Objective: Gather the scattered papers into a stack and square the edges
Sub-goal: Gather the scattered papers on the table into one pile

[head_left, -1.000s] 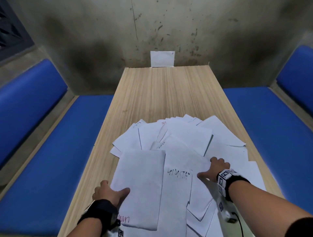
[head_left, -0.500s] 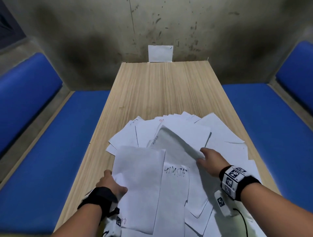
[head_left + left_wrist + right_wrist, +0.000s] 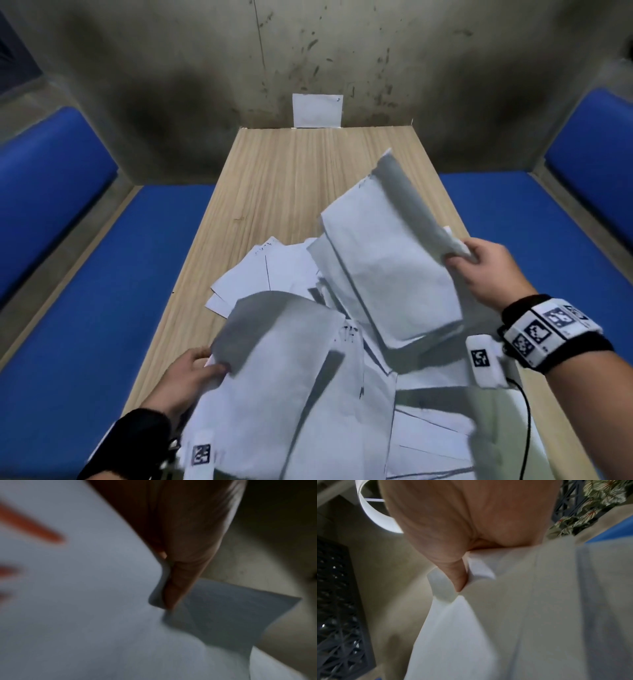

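White papers [image 3: 274,270] lie scattered and overlapping on the near half of the wooden table [image 3: 308,171]. My right hand [image 3: 479,270] pinches the edge of a few sheets [image 3: 387,260] and holds them lifted and tilted above the pile. In the right wrist view the thumb [image 3: 453,574] presses into these sheets [image 3: 505,615]. My left hand [image 3: 191,373] grips the left edge of another raised bunch of sheets [image 3: 274,359] at the near left. The left wrist view is blurred, with a thumb [image 3: 180,581] clamped over white paper [image 3: 85,601].
Blue cushioned benches [image 3: 85,325] [image 3: 548,274] run along both sides of the table. A stained wall closes the far end, with a small white card [image 3: 317,110] against it. The far half of the table shows bare wood.
Both hands went from resting on flat papers to pinching sheets and lifting them. The right hand rose up and to the right with its sheets; the left bunch came up off the table.
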Tool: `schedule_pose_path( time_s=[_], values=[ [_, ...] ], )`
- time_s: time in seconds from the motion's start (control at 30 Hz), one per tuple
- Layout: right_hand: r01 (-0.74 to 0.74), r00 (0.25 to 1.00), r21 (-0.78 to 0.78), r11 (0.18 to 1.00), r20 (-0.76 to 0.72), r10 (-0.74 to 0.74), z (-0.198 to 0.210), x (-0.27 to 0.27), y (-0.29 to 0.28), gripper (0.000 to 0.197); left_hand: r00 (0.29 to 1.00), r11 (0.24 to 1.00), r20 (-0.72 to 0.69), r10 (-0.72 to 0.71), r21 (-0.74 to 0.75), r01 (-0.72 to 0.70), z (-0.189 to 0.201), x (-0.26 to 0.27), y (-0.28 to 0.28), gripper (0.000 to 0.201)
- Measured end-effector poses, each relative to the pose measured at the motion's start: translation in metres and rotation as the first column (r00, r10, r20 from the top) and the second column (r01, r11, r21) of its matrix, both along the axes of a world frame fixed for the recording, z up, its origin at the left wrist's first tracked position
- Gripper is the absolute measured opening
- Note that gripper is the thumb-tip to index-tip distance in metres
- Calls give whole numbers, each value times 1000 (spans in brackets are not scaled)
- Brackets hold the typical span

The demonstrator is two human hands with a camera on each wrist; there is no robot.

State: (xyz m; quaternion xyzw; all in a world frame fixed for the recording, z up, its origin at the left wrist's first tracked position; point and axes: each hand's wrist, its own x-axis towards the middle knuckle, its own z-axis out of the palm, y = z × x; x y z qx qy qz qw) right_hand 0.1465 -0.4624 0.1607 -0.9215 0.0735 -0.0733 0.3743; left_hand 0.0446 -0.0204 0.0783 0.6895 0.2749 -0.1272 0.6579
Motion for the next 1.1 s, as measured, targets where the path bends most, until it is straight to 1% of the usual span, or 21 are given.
schedule_pose_path(
  time_s=[0.07,0.1,0.13,0.17,0.2,0.23,0.27,0.3,0.37,0.4,0.47,0.53,0.63,0.7,0.77,0.87,0.9,0.93,1.0,1.07,1.1],
  values=[
    [26,999,70,997,36,-29,10,-1,-8,8,998,982,-47,-48,-184,39,13,-17,-8,23],
    [25,998,112,993,53,-31,16,-2,-10,7,994,978,-81,-77,-202,59,12,-24,-15,25],
    [20,997,145,989,70,-30,21,-4,-12,6,991,984,-107,-82,-168,63,6,-31,-23,25],
    [14,995,172,985,91,-30,26,-7,-14,6,988,996,-129,-90,-28,87,-6,-37,-30,20],
    [5,993,200,980,113,-28,32,-10,-15,6,984,975,-150,-92,187,119,-21,-40,-36,14],
    [-7,990,233,973,136,-25,37,-13,-16,5,976,913,-184,-115,368,177,-34,-39,-42,15],
    [-16,987,258,966,160,-27,42,-15,-17,5,961,837,-232,-150,487,248,-42,-39,-49,28],
    [-23,983,273,962,183,-28,46,-17,-18,5,942,783,-287,-175,540,310,-49,-38,-56,45],
    [-42,976,283,958,217,-21,52,-21,-22,7,916,698,-372,-147,617,363,-61,-36,-66,79],
    [-52,974,297,953,224,-16,56,-22,-22,9,906,634,-403,-129,669,388,-60,-35,-73,90],
    [-80,976,392,917,216,-8,60,-27,-21,12,897,530,-431,-99,740,414,-64,-33,-79,98],
    [-99,981,525,845,193,-5,63,-32,-20,15,895,498,-442,-59,764,410,-64,-30,-79,98],
    [-78,988,699,710,150,-40,65,-39,-20,16,886,527,-460,-59,740,419,-66,-26,-78,94],
    [-46,989,766,641,123,-76,68,-42,-20,15,890,561,-450,-71,720,409,-62,-26,-78,91],
    [-17,989,819,573,97,-109,69,-43,-20,26,900,554,-426,-93,729,402,-61,-28,-79,90],
    [7,987,857,515,76,-140,73,-44,-16,36,907,516,-375,-190,748,417,-60,-32,-79,92],
    [9,986,862,507,76,-147,74,-44,-13,37,912,536,-346,-220,738,409,-62,-32,-78,91],
    [7,985,866,500,79,-150,75,-44,-11,36,918,580,-322,-233,712,397,-63,-32,-78,88],
    [-1,985,869,495,88,-152,79,-46,-4,31,942,719,-292,-167,617,319,-67,-32,-76,73],
    [-2,986,873,488,83,-144,81,-46,2,24,956,890,-284,-76,413,193,-69,-33,-73,48],
    [-1,987,878,479,77,-138,83,-46,6,20,967,953,-251,-40,282,113,-71,-33,-70,40]
  ],
)
